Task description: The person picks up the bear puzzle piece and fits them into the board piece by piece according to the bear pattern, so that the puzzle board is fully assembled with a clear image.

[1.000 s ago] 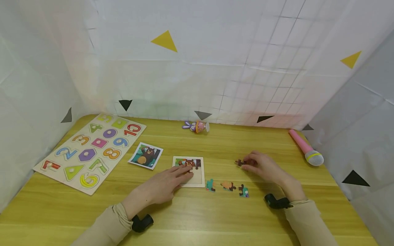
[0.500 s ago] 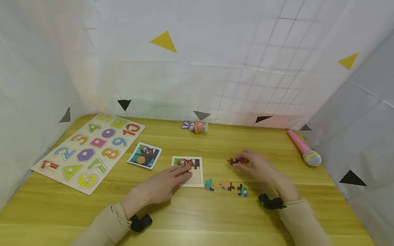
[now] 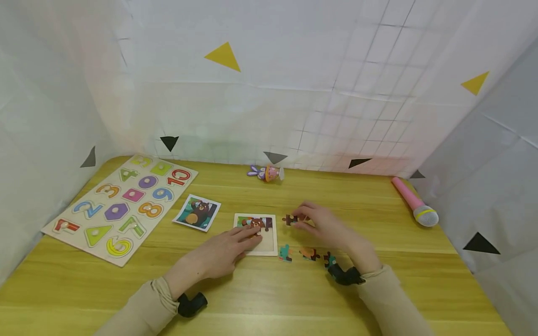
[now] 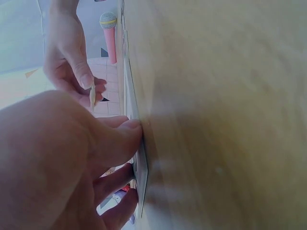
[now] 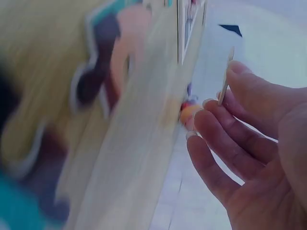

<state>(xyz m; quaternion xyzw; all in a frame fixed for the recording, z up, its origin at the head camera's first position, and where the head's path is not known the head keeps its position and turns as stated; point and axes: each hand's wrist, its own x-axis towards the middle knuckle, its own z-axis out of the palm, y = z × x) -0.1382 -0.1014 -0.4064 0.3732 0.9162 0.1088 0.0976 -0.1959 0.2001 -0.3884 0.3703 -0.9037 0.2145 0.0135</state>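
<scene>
The right hand (image 3: 325, 226) is holding a dark brown puzzle piece (image 3: 289, 220) in a narrow grip, pinching its right end between thumb and fingers, above the bench (image 3: 269, 298). The piece is hovering just right of the puzzle tray (image 3: 275, 239), level with the tray's far half, so the tray's bare floor is lying to the left of the grip and on its near side. A tab is pointing left, towards the tray; fingers are hiding the other end, so the long axis is not showing fully. The left hand (image 3: 222, 249) is resting on the tray, its fingers lying extended and holding no loose piece. A teal piece (image 3: 285, 253), an orange piece (image 3: 308, 253) and a dark-and-teal piece (image 3: 328, 258) are lying nearer on the bench
</scene>
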